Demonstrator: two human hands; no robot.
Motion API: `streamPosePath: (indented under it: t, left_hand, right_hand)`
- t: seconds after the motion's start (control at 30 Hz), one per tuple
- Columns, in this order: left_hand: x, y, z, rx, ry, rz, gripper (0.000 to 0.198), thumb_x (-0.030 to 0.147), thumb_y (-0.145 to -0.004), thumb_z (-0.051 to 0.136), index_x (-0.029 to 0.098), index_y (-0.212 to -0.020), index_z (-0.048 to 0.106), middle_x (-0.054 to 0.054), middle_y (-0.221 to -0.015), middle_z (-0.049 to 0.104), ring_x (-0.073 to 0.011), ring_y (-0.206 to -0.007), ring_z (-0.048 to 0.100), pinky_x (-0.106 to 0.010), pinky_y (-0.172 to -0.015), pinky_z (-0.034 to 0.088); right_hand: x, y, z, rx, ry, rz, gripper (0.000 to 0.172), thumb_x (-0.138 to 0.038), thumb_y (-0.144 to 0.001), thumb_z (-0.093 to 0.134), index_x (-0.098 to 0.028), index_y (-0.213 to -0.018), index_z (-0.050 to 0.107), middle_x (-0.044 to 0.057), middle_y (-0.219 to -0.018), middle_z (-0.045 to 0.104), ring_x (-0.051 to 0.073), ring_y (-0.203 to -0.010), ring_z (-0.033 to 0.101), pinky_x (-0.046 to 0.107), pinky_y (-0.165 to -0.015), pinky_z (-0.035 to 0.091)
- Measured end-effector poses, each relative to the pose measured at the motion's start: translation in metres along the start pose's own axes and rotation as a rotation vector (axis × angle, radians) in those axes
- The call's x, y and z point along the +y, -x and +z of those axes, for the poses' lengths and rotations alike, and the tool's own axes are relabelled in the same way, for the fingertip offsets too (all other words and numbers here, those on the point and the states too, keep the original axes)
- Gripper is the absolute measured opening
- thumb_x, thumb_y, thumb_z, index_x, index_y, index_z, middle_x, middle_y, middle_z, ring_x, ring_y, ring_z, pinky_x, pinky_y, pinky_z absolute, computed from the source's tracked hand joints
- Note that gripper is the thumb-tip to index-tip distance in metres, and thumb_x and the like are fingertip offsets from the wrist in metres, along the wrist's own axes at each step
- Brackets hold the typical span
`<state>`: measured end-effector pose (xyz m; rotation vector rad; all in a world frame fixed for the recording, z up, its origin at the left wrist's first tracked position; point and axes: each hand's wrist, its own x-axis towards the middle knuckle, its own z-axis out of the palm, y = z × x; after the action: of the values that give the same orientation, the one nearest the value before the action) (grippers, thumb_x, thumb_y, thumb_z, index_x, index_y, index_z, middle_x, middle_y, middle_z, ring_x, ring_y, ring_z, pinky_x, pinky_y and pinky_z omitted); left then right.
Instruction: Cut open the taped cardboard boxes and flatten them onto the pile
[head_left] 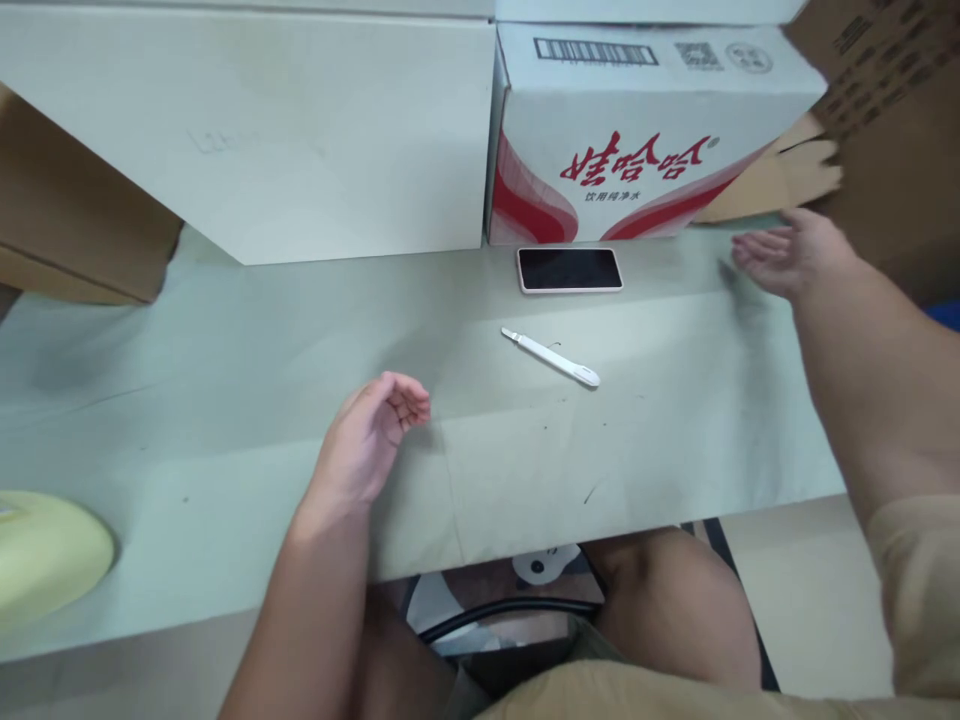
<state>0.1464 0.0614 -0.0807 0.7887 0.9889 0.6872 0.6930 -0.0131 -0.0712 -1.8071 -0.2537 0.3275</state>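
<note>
My left hand rests at the middle front of the table, its fingers loosely curled with nothing in them. To its right lies a slim white scalpel-like knife, slanting across the tabletop. Behind the knife, a phone with a dark screen lies flat against the foot of the white and red carton. My right hand reaches out at the far right with fingers stretched and apart, holding nothing. Nearest to it are flat brown cardboard pieces, just beyond its fingers.
A white and red drinking-water carton stands at the back, beside a large plain white box. Brown cardboard boxes are at the left, with more cardboard at the right. A pale yellow rounded object sits front left on the pale green table.
</note>
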Motion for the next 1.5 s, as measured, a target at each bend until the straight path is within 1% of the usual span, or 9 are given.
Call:
streamPosePath:
  t: [0.1, 0.3, 0.57, 0.77, 0.9, 1.07, 1.17, 1.33, 1.5]
  left_hand:
    - [0.004, -0.001, -0.003, 0.021, 0.004, 0.003, 0.029, 0.04, -0.08, 0.073, 0.018, -0.063, 0.075, -0.006, -0.068, 0.066, -0.0116, -0.062, 0.06, -0.02, -0.059, 0.053]
    - [0.014, 0.005, -0.01, 0.011, 0.036, 0.122, 0.032, 0.036, -0.068, 0.082, 0.018, -0.053, 0.059, 0.0, -0.06, 0.05, -0.0086, -0.056, 0.052, -0.019, -0.054, 0.047]
    - [0.037, 0.036, -0.033, 0.078, 0.227, 0.304, 0.056, 0.024, -0.055, 0.078, 0.02, -0.049, 0.023, 0.009, -0.046, 0.023, -0.004, -0.043, 0.034, -0.019, -0.047, 0.031]
    - [0.048, 0.058, -0.072, 0.028, 0.398, 0.331, 0.061, 0.027, -0.066, 0.07, 0.02, -0.051, 0.012, 0.008, -0.047, 0.011, -0.0037, -0.04, 0.023, -0.022, -0.045, 0.022]
    - [0.057, 0.065, -0.097, -0.009, 0.537, 0.309, 0.055, 0.023, -0.076, 0.059, 0.02, -0.052, 0.009, 0.007, -0.049, 0.006, -0.0049, -0.041, 0.016, -0.024, -0.046, 0.019]
    - [0.068, 0.065, -0.113, 0.009, 0.599, 0.288, 0.05, 0.018, -0.084, 0.048, 0.021, -0.053, 0.008, 0.006, -0.05, 0.004, -0.0058, -0.042, 0.012, -0.024, -0.045, 0.016]
    - [0.073, 0.062, -0.117, 0.035, 0.61, 0.286, 0.05, 0.016, -0.085, 0.046, 0.021, -0.054, 0.007, 0.006, -0.051, 0.003, -0.0057, -0.043, 0.01, -0.024, -0.045, 0.015]
    - [0.069, 0.061, -0.113, 0.108, 0.544, 0.358, 0.053, 0.021, -0.081, 0.055, 0.02, -0.054, 0.01, 0.007, -0.05, 0.006, -0.0049, -0.043, 0.012, -0.024, -0.046, 0.015]
    - [0.066, 0.075, -0.095, 0.463, 0.345, 0.76, 0.054, 0.025, -0.079, 0.064, 0.018, -0.051, 0.017, 0.006, -0.05, 0.011, -0.0054, -0.047, 0.016, -0.027, -0.051, 0.014]
  right_hand:
    - [0.007, 0.017, 0.008, -0.033, 0.061, 0.194, 0.034, -0.014, -0.103, 0.04, -0.02, -0.073, 0.054, 0.009, -0.08, 0.064, 0.015, -0.078, 0.07, 0.035, -0.074, 0.056]
    - [-0.028, 0.075, 0.018, -0.123, 0.222, 0.246, 0.019, -0.017, -0.102, 0.048, -0.018, -0.085, 0.055, 0.008, -0.085, 0.065, 0.017, -0.077, 0.068, 0.037, -0.075, 0.052]
    - [-0.102, 0.212, 0.064, -0.532, 0.672, -0.083, 0.012, -0.016, -0.098, 0.059, -0.016, -0.088, 0.065, 0.005, -0.081, 0.066, 0.011, -0.071, 0.058, 0.029, -0.075, 0.045]
    - [-0.103, 0.32, 0.184, -0.964, 0.919, -0.554, 0.009, -0.02, -0.089, 0.066, -0.018, -0.092, 0.074, 0.003, -0.082, 0.071, 0.018, -0.077, 0.062, 0.033, -0.084, 0.048]
    - [-0.107, 0.391, 0.298, -1.223, 0.826, -1.111, 0.033, -0.02, -0.087, 0.062, -0.02, -0.119, 0.072, 0.012, -0.143, 0.06, 0.014, -0.076, 0.066, 0.041, -0.094, 0.056]
    - [-0.15, 0.465, 0.426, -1.168, 0.68, -1.263, 0.037, -0.02, -0.089, 0.065, -0.023, -0.126, 0.067, 0.009, -0.176, 0.021, 0.022, -0.113, 0.072, 0.044, -0.115, 0.053]
    - [-0.168, 0.49, 0.464, -1.18, 0.685, -1.29, 0.023, -0.02, -0.092, 0.061, -0.019, -0.113, 0.069, 0.005, -0.172, 0.035, 0.029, -0.144, 0.057, 0.044, -0.127, 0.045]
    - [-0.151, 0.48, 0.458, -1.229, 0.608, -1.287, 0.024, -0.016, -0.088, 0.058, -0.021, -0.106, 0.072, 0.002, -0.161, 0.054, 0.029, -0.148, 0.054, 0.042, -0.128, 0.045]
    - [-0.115, 0.431, 0.372, -1.194, 0.281, -1.144, 0.023, -0.036, -0.098, 0.06, -0.02, -0.108, 0.074, 0.01, -0.153, 0.061, 0.03, -0.134, 0.065, 0.047, -0.109, 0.061]
